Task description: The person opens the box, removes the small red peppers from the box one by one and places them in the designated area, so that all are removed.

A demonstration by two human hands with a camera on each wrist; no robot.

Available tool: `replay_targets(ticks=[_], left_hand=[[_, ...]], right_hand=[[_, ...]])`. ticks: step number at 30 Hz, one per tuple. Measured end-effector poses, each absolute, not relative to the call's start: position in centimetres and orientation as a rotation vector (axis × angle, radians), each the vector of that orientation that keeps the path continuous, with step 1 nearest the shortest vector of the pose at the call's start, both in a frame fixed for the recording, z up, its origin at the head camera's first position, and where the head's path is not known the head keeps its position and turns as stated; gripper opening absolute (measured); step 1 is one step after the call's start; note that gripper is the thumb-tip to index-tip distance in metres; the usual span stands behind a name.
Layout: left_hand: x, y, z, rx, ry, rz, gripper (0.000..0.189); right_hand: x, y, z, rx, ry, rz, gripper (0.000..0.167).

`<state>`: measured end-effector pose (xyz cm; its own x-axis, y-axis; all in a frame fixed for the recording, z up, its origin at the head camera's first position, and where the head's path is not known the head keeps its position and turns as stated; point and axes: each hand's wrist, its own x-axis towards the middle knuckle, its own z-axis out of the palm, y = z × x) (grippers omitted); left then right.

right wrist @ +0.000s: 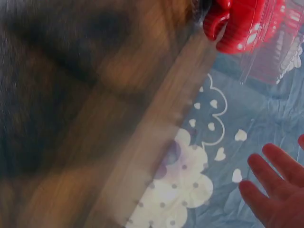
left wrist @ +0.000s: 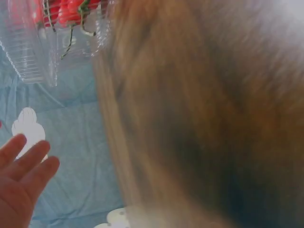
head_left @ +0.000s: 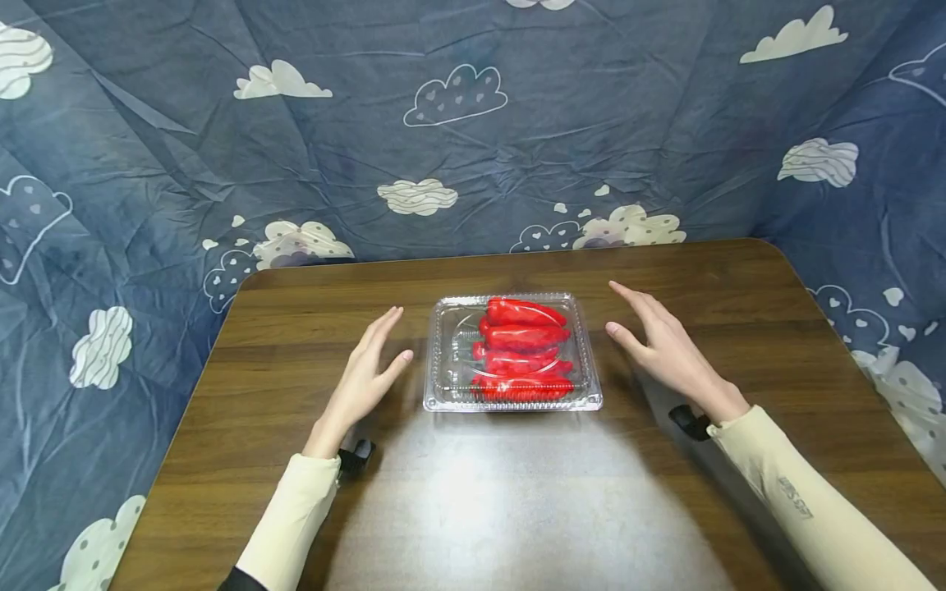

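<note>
Plastic box, left hand, right hand, both outstretched

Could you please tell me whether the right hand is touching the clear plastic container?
Apart. The head view shows a strip of wooden table between the right hand and the clear plastic container.

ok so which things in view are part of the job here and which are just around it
Part of the job, it seems:
clear plastic box, between the hands
red peppers, inside it
left hand and right hand, either side, not touching the box

Just around it:
wooden table, under the box
cloud-patterned cloth, behind the table
</note>
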<state>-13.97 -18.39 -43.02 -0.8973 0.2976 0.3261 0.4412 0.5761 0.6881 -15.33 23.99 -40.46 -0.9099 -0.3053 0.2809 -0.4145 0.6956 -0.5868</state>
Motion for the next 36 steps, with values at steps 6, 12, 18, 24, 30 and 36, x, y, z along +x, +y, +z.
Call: replay_targets(ticks=[6,12,18,24,30,36], left_hand=[[-13.3,-18.3,-44.1,-0.631,-2.599,-1.350,0.061],[-11.7,-17.3,-43.0,-0.645,-2.553,-1.628,0.060],[-10.5,-16.7,-41.9,-0.661,-2.556,-1.789,0.060],[-10.3,-16.5,-42.6,-0.638,-2.546,-1.919,0.064],[-10.6,-16.7,-45.1,-0.587,-2.533,-2.057,0.068],[-10.6,-16.7,-46.4,-0.545,-2.534,-2.100,0.069]], right_hand=[[-14.7,23.7,-41.1,0.643,-2.715,1.076,0.060],[-13.9,23.4,-41.7,0.686,-2.703,1.186,0.059],[-13.2,23.0,-42.0,0.684,-2.721,1.297,0.059],[-12.5,22.8,-42.4,0.696,-2.735,1.361,0.059],[-11.8,22.5,-42.8,0.695,-2.756,1.416,0.061],[-11.3,22.5,-43.5,0.679,-2.772,1.474,0.063]])
